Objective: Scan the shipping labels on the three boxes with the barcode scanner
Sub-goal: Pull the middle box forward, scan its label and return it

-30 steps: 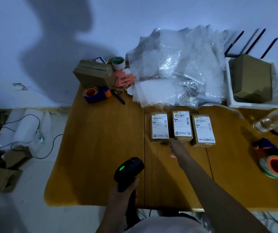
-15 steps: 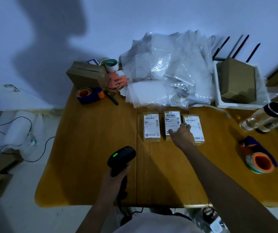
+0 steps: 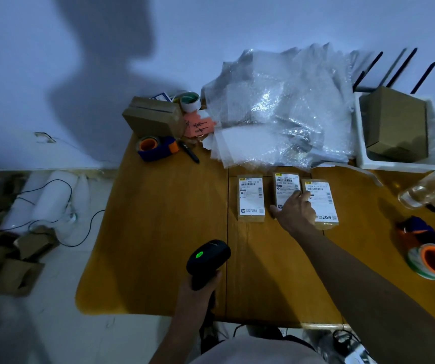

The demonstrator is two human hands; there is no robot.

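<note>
Three small cardboard boxes with white shipping labels lie side by side on the wooden table [image 3: 158, 232]: the left box [image 3: 251, 198], the middle box [image 3: 286, 183] and the right box [image 3: 322, 200]. My right hand [image 3: 296, 210] covers the near half of the middle box, thumb at its left edge and fingers at its right edge, against the right box. My left hand [image 3: 200, 292] grips a black barcode scanner [image 3: 207, 257] with a green light, held over the table's near edge, below and left of the boxes.
Behind the boxes lies a heap of bubble wrap [image 3: 282, 109]. At the back left are a cardboard box [image 3: 153, 118], a blue-and-orange tape dispenser [image 3: 155, 148] and a pen [image 3: 189, 152]. A white tray [image 3: 359, 143], a clear bottle [image 3: 432, 190] and another tape dispenser [image 3: 432, 258] stand right.
My right hand has reached forward from the table in front of the boxes onto the middle box and closed around it. The scanner stays in my left hand.
</note>
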